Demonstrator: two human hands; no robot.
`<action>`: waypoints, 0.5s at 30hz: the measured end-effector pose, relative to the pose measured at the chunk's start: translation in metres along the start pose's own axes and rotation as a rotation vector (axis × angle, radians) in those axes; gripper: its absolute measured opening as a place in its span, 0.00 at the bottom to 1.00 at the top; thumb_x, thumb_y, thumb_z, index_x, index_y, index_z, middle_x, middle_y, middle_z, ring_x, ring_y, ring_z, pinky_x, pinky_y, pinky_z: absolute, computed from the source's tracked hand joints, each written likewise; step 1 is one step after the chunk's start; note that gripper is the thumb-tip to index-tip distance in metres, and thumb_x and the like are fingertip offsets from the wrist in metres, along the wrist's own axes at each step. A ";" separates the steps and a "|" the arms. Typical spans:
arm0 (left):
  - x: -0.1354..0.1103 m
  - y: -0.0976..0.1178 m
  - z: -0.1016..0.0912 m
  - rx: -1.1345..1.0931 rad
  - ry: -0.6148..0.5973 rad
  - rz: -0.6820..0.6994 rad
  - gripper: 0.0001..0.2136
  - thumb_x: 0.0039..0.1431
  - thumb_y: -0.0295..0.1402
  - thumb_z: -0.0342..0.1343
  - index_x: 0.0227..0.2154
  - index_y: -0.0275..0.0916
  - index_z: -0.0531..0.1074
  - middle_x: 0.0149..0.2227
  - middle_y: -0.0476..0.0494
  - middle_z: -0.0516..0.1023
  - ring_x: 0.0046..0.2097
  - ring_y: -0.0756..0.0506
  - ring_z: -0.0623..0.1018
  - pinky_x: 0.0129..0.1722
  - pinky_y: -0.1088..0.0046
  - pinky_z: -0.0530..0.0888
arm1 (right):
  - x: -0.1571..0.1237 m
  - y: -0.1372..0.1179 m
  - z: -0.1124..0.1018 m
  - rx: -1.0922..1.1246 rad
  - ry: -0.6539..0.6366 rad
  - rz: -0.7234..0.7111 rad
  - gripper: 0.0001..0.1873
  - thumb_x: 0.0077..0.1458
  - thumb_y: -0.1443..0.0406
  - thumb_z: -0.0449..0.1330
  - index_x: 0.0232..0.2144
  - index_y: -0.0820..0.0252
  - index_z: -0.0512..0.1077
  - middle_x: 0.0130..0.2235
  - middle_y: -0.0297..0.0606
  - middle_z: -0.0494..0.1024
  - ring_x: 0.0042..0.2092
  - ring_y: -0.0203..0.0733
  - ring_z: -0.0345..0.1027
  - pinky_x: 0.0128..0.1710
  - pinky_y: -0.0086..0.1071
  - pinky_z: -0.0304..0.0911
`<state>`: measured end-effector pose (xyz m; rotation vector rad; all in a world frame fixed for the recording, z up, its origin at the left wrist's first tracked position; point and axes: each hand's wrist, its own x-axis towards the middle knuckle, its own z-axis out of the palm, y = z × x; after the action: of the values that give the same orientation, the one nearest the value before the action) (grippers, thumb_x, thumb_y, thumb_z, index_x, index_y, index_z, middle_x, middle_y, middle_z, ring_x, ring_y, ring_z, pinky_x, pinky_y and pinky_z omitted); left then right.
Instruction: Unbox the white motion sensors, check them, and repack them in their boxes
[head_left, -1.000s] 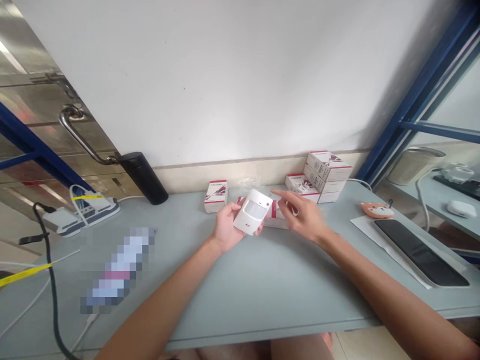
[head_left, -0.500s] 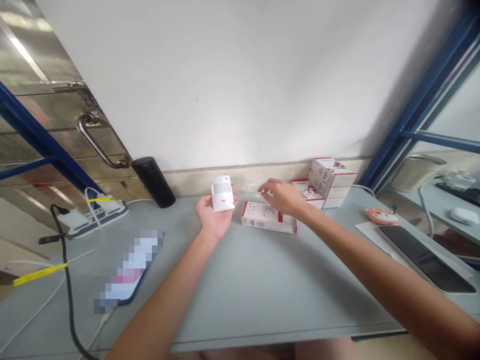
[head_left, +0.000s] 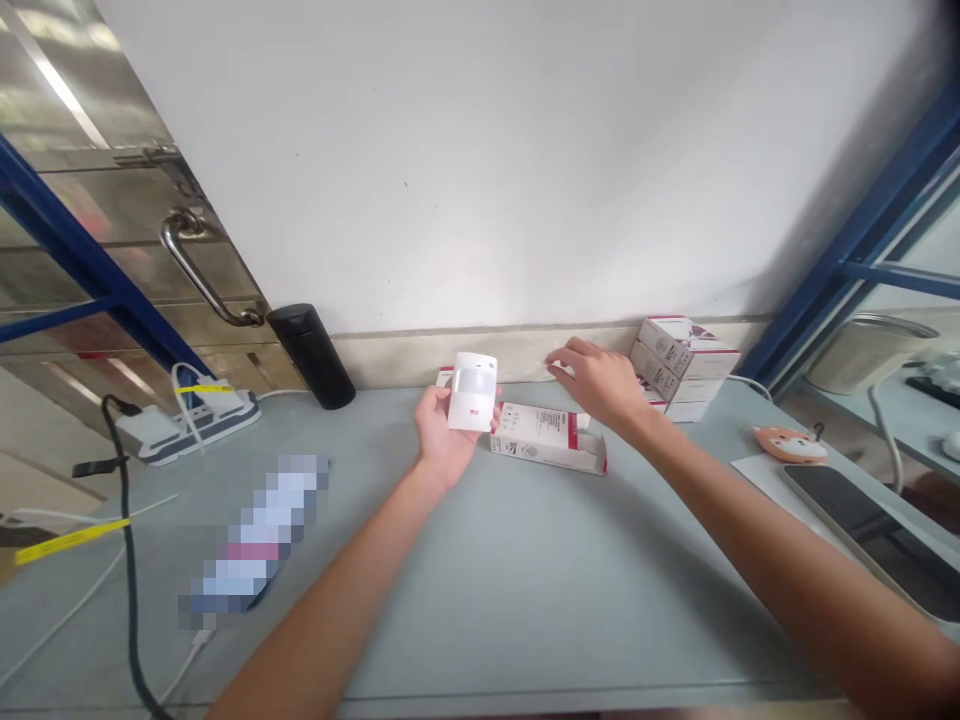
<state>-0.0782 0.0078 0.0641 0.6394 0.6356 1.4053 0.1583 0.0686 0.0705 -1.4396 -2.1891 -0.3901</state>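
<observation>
Gripping white device [head_left: 473, 390]: left hand [head_left: 444, 437], centre frame.
Right hand [head_left: 602, 387] is hovering right of centre, grip unclear; red logo [head_left: 477, 411] and box [head_left: 535, 428] lettering are appearing illegible.

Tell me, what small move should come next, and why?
Probably lower the right hand to steady the open box. The box lies on the table below that hand, its right end open, and the left hand holds the white device beside it. Whether the right hand pinches anything, I can't tell.
</observation>
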 end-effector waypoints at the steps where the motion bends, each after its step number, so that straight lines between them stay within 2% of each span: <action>1: -0.003 -0.002 0.003 0.026 -0.035 -0.032 0.20 0.56 0.34 0.49 0.47 0.29 0.75 0.39 0.27 0.82 0.30 0.39 0.79 0.29 0.65 0.74 | -0.010 0.005 -0.005 0.023 0.042 0.037 0.13 0.72 0.61 0.54 0.47 0.51 0.80 0.45 0.38 0.81 0.40 0.42 0.73 0.33 0.34 0.57; 5: -0.012 -0.009 0.013 0.096 -0.171 -0.159 0.20 0.58 0.36 0.51 0.48 0.30 0.76 0.40 0.27 0.83 0.30 0.38 0.79 0.28 0.64 0.74 | -0.045 0.019 -0.010 0.094 0.194 0.123 0.13 0.71 0.59 0.55 0.45 0.51 0.80 0.41 0.36 0.80 0.35 0.38 0.71 0.30 0.32 0.55; 9: -0.013 -0.015 0.011 0.188 -0.285 -0.257 0.21 0.60 0.38 0.51 0.49 0.28 0.77 0.42 0.25 0.83 0.30 0.39 0.79 0.28 0.64 0.73 | -0.060 0.025 -0.012 0.130 0.248 0.101 0.12 0.71 0.59 0.55 0.45 0.51 0.79 0.42 0.35 0.80 0.33 0.37 0.70 0.28 0.31 0.55; 15: -0.010 -0.019 0.005 0.156 -0.241 -0.247 0.20 0.62 0.36 0.50 0.49 0.28 0.77 0.41 0.24 0.83 0.33 0.35 0.80 0.31 0.60 0.75 | -0.059 0.023 -0.016 0.117 0.291 0.014 0.16 0.73 0.61 0.51 0.44 0.52 0.80 0.42 0.39 0.81 0.34 0.38 0.70 0.29 0.33 0.57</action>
<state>-0.0618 -0.0033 0.0541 0.8109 0.6125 1.0381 0.2025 0.0245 0.0511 -1.2496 -1.9353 -0.4294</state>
